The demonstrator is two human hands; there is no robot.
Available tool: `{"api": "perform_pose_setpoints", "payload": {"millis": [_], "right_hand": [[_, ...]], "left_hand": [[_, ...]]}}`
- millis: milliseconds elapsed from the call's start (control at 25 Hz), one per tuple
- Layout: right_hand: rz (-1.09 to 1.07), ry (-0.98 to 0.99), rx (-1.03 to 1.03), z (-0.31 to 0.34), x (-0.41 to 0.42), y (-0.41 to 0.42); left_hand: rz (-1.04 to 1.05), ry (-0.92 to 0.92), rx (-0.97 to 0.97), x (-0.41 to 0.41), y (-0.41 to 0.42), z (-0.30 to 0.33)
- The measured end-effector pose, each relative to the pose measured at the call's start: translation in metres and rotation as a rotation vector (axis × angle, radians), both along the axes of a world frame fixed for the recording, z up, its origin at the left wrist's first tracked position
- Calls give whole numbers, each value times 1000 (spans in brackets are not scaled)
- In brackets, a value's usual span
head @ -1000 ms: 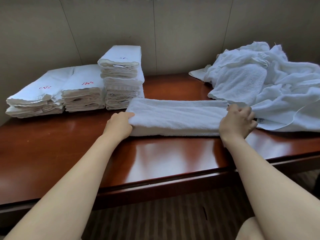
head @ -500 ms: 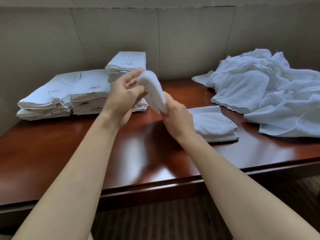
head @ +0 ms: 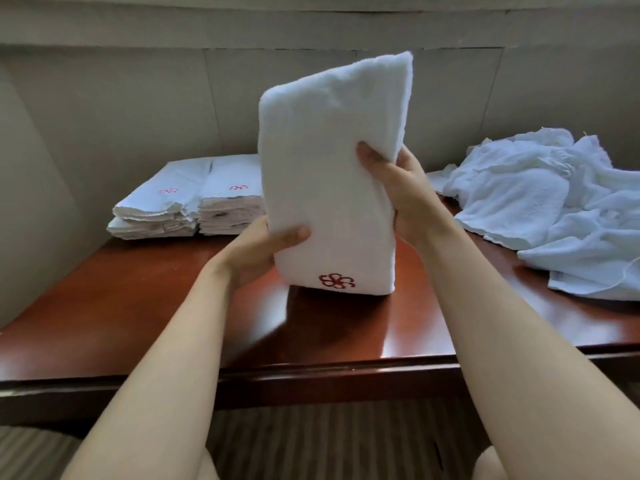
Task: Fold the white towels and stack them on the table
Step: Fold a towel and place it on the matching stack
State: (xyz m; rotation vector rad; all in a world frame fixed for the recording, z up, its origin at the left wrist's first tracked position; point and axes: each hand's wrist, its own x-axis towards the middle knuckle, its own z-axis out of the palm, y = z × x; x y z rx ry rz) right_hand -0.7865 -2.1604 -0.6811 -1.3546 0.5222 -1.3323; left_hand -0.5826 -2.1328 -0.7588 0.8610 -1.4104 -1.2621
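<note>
Folded towel (head: 329, 174) now lifted upright off the table (head: 104, 306), both hands (head: 256, 251) (head: 405, 195) pinching its sides, ready for the stacks (head: 194, 209) behind it.

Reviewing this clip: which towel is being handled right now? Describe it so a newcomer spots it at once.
Above the middle of the brown table, between the folded stacks and the crumpled pile, the left hand and right hand hold one folded towel upright. It alone is off the table, with a red flower emblem at its bottom edge.
</note>
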Motion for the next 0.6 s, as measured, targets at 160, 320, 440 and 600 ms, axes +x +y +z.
{"api": "perform_pose_setpoints", "payload": {"millis": [160,320,440,600], "right_hand": [[-168,97,-39,1,16,7],[-211,38,10,-4,33,19],[-163,-38,77,3,44,25],[-133,-40,101,26,63,16]], "left_hand": [[31,-146,166,16,16,-32],[215,-158,107,15,30,-31],[286,-82,104,26,42,-23],[314,-155,122,49,48,10]]}}
